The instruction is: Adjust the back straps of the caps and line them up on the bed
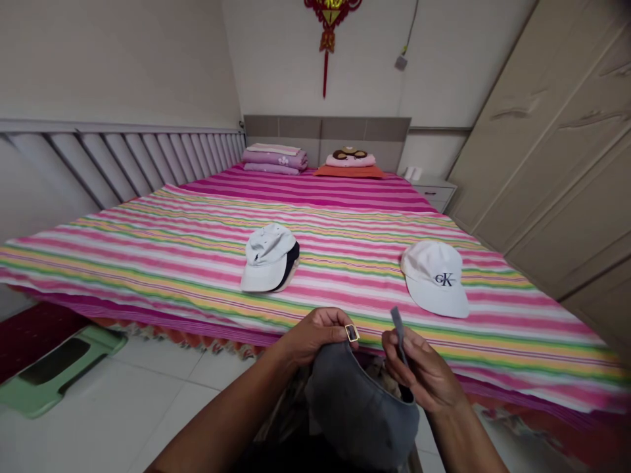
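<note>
Left hand (315,334) pinches the grey cap (365,410) beside its buckle (351,333), right hand (424,369) the strap (397,322) (poking upward, far side); a slack grip could let either slip.

**Five caps counted around one bed**

The visible caps (436,284) come to five: one grey cap (362,407), one white cap lettered CK, and a stack (270,256) showing three. Two hands: one left hand (315,338), one right hand (428,371). One buckle (355,332), one strap (397,322). One bed (350,243), one headboard (296,128), two piles of folded bedding (275,159), one green stool (101,338), one bedside cabinet (438,190), one red hanging ornament (330,16).
</note>
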`<state>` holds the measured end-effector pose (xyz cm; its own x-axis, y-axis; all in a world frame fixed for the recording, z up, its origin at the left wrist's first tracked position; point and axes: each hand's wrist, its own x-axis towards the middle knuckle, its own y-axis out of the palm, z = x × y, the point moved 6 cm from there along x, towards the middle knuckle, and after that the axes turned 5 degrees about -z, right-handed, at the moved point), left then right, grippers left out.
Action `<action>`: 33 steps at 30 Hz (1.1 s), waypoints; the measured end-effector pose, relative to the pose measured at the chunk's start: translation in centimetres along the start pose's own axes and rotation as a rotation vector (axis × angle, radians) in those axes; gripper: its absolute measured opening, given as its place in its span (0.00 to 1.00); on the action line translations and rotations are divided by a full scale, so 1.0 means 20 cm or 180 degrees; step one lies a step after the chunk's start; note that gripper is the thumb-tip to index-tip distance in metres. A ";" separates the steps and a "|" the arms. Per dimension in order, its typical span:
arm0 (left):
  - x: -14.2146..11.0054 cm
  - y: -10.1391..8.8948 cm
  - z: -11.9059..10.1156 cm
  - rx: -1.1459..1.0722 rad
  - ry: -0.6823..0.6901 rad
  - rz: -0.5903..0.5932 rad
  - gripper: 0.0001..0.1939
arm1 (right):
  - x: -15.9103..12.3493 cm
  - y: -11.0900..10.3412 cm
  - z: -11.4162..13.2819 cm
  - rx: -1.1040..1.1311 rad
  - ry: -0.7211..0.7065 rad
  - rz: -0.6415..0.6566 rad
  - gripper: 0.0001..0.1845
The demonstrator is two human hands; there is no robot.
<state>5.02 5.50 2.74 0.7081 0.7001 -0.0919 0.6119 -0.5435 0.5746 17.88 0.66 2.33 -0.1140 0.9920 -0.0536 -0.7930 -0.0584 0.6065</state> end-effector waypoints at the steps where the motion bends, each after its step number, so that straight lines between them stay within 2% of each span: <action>1: 0.00 0.00 0.00 -0.0002 -0.0003 0.0017 0.11 | 0.01 0.01 0.01 -0.0051 0.0019 -0.0007 0.10; 8: 0.01 0.03 0.02 -0.0301 -0.0016 0.0058 0.12 | 0.05 0.05 -0.04 -0.0396 0.0234 -0.0038 0.11; 15: 0.01 0.03 0.03 -0.0390 0.0040 0.0061 0.15 | 0.06 0.07 -0.11 -0.0292 0.0386 -0.0215 0.14; 20: 0.02 0.01 0.05 -0.0411 0.0063 -0.0069 0.15 | 0.06 0.08 -0.11 -0.0245 0.0405 -0.0246 0.13; 27: 0.02 0.00 0.07 -0.0508 0.0009 -0.0215 0.14 | 0.06 0.10 -0.15 -0.0240 0.0487 -0.0030 0.15; 33: 0.02 -0.01 0.07 -0.0562 0.0086 -0.0341 0.12 | 0.06 0.10 -0.14 -0.0413 0.0567 -0.0156 0.15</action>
<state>5.68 5.30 1.54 0.6312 0.7629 -0.1397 0.6102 -0.3773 0.6966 14.57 1.37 1.22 -0.1683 0.9593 -0.2266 -0.8691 -0.0360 0.4932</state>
